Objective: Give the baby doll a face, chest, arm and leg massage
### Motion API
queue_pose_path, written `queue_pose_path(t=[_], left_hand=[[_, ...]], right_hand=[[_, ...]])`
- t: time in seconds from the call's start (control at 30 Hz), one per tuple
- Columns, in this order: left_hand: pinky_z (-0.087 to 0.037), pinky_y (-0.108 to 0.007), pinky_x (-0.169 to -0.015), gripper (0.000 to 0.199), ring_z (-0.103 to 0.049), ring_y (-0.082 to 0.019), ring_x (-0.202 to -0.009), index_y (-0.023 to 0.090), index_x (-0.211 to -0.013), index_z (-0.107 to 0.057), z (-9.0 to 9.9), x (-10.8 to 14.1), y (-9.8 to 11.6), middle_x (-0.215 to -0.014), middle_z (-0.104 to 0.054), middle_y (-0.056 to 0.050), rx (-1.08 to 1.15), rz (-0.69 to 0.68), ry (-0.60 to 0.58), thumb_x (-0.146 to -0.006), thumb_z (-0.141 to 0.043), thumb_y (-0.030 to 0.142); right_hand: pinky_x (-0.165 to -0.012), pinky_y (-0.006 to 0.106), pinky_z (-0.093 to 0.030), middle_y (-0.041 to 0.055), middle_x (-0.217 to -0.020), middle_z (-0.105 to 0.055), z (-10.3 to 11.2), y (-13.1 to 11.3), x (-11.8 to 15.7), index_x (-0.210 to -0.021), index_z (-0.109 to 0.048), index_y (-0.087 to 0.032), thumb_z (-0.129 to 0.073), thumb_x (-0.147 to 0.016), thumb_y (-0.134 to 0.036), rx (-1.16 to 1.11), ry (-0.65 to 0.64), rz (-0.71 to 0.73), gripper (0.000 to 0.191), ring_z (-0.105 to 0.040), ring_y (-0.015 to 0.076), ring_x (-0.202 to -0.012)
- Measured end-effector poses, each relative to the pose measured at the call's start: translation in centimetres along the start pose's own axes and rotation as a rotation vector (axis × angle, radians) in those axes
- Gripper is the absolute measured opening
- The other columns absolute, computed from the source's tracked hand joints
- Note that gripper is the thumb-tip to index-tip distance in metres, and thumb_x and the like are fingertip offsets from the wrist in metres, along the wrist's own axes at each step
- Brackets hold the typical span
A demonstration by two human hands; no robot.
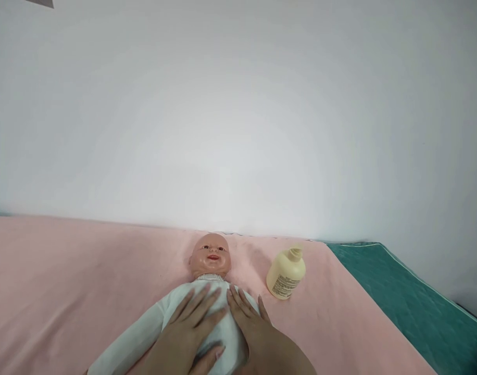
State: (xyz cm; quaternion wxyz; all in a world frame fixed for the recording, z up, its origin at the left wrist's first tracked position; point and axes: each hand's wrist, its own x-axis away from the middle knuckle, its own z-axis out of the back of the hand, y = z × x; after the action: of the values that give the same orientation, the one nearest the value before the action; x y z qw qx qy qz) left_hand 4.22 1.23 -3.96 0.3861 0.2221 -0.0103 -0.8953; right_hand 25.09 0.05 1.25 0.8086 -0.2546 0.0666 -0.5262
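A baby doll (211, 255) lies on its back, head toward the wall, in a white long-sleeved top. My left hand (191, 323) rests flat on the doll's chest, fingers spread and pointing up toward its neck. Beside it, my right hand (250, 317) lies on the other side of the chest with its fingers stretched out. Neither palm shows anything held. The doll's lower body falls outside the view, and its arm on the right is hidden. To the right of the doll's head stands a pale yellow pump bottle (286, 275) with printed text.
A pink sheet (86, 281) with some creases spreads under the doll and bottle. On the right a green quilted pad (410, 302) shows past the sheet's edge. A plain white wall (223, 114) rises directly behind.
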Motion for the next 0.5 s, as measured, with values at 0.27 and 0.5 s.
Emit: queue_pose_path(t=[0.27, 0.5], left_hand=[[-0.045, -0.051, -0.101, 0.058, -0.039, -0.032, -0.134, 0.015, -0.141, -0.042, -3.5, 1.0, -1.4, -0.147, -0.039, -0.011, -0.225, 0.38, 0.2, -0.092, -0.041, 0.045], [-0.036, -0.054, -0.106, 0.046, -0.048, -0.026, -0.128, 0.018, -0.132, -0.054, -1.8, 1.3, -3.5, -0.138, -0.052, -0.008, -0.248, 0.452, 0.047, -0.094, -0.03, 0.025]], right_hand=[[-0.116, 0.049, -0.006, 0.0105, -0.153, -0.012, 0.8, -1.3, -0.3, -0.148, -0.014, -0.011, -0.068, -0.081, -0.047, -0.024, -0.066, -0.049, 0.094, -0.006, 0.0262, -0.143], [-0.114, 0.055, -0.012, 0.0088, -0.151, -0.013, -2.5, -0.6, -1.2, -0.148, -0.019, -0.016, -0.055, -0.089, -0.056, 0.043, 0.006, 0.133, 0.08, -0.014, 0.0331, -0.14]])
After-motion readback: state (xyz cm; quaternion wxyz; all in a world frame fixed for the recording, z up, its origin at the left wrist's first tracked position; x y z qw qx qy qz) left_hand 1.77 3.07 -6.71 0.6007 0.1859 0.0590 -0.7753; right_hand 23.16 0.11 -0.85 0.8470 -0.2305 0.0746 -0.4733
